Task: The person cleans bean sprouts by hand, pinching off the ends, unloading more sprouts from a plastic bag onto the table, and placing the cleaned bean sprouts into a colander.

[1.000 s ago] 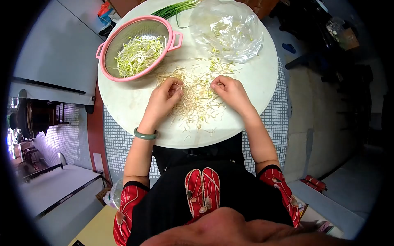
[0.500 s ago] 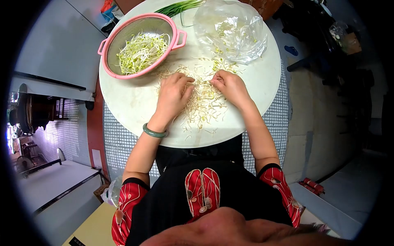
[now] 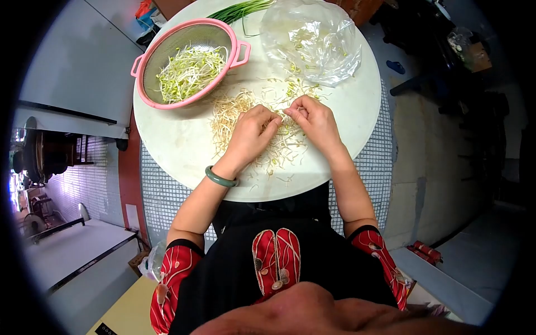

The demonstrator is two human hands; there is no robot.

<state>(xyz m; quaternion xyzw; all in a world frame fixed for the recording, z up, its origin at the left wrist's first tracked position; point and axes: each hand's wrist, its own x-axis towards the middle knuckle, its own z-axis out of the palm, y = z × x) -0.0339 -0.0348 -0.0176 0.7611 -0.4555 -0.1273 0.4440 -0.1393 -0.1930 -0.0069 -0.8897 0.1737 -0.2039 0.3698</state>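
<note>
My left hand [image 3: 254,132] wears a green bangle [image 3: 221,177] on its wrist and has its thumb and fingers pinched together. Close beside it, my right hand [image 3: 316,121] pinches as well, with the fingertips of both hands nearly meeting. A thin bean sprout appears to be between them, mostly hidden by the fingers. Under and around the hands lies a loose pile of pale sprout tails [image 3: 229,109]. Up and to the left, a pink-rimmed mesh colander [image 3: 152,91] holds yellow-green bean sprouts [image 3: 191,73]. A few more sprouts [image 3: 301,88] lie beyond my right hand.
The round white table [image 3: 167,134] carries everything. At its far side are a crumpled clear plastic bag [image 3: 340,58] with some sprouts in it and a bunch of green chives or scallions [image 3: 240,10]. A blue slipper [image 3: 395,67] lies on the floor to the right.
My left hand has moved right and slightly toward me, bringing its fingertips up to my right hand's and uncovering more of the pile. My right hand has barely moved.
</note>
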